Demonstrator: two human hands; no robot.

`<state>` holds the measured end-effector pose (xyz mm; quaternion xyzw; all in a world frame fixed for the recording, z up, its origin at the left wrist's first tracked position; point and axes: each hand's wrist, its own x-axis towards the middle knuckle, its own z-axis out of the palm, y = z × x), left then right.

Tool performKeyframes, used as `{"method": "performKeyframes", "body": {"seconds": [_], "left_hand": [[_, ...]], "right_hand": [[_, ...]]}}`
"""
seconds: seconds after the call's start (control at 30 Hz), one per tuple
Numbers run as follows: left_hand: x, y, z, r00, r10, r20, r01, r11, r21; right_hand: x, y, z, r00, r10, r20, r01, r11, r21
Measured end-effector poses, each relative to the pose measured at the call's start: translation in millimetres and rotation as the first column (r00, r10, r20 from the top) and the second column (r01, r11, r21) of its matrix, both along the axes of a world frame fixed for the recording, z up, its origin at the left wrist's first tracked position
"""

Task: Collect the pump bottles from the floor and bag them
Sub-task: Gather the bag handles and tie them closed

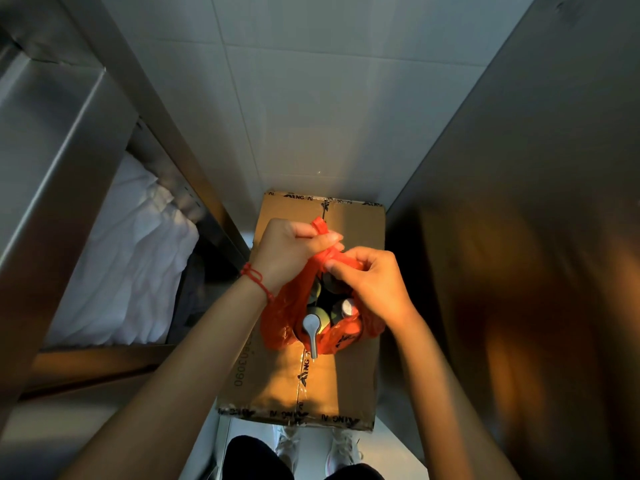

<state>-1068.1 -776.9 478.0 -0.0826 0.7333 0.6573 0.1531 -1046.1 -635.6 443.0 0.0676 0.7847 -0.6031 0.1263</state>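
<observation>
Both hands' fingers (334, 237) clenched on orange bag (282, 317) handles, atop taped cardboard box (353, 372), steel shelving (69, 150) alongside.

A wall of pale square tiles (311, 98) closes the narrow space ahead. On the left stands a steel shelf unit (69, 140) holding white folded cloth (138, 258); on the right rises a flat steel panel (536, 202). Warm orange light falls on the panel, and the floor (398, 441) is light.

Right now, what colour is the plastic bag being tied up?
The bag is orange-red with dark printing, seen in the head view.
</observation>
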Motion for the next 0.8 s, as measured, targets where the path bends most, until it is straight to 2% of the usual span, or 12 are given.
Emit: {"method": "performKeyframes", "body": {"seconds": [0.17, 0.4, 0.5, 0.63, 0.73, 0.8], "left_hand": [[4, 2, -7, 0.994, 0.094, -0.053, -0.098, 0.993, -0.072], [7, 7, -15, 0.976, 0.179, 0.122, -0.184, 0.983, 0.023], [7, 10, -14, 0.954, 0.207, 0.215, -0.244, 0.956, 0.162], [5, 11, -17, 0.935, 0.241, 0.260, -0.295, 0.936, 0.191], [4, 12, -20, 0.931, 0.252, 0.262, -0.310, 0.928, 0.206], [4, 12, -20, 0.940, 0.238, 0.244, -0.291, 0.933, 0.210]], "right_hand": [[1, 3, -5, 0.999, -0.053, -0.008, 0.053, 0.997, 0.049], [7, -1, -9, 0.986, -0.074, -0.149, 0.110, 0.962, 0.249], [6, 0, -11, 0.974, -0.099, -0.202, 0.148, 0.958, 0.245], [4, 3, -12, 0.971, -0.079, -0.225, 0.134, 0.961, 0.242], [5, 6, -12, 0.981, -0.071, -0.182, 0.109, 0.971, 0.212], [5, 5, -10, 0.992, -0.080, -0.101, 0.093, 0.988, 0.126]]}}
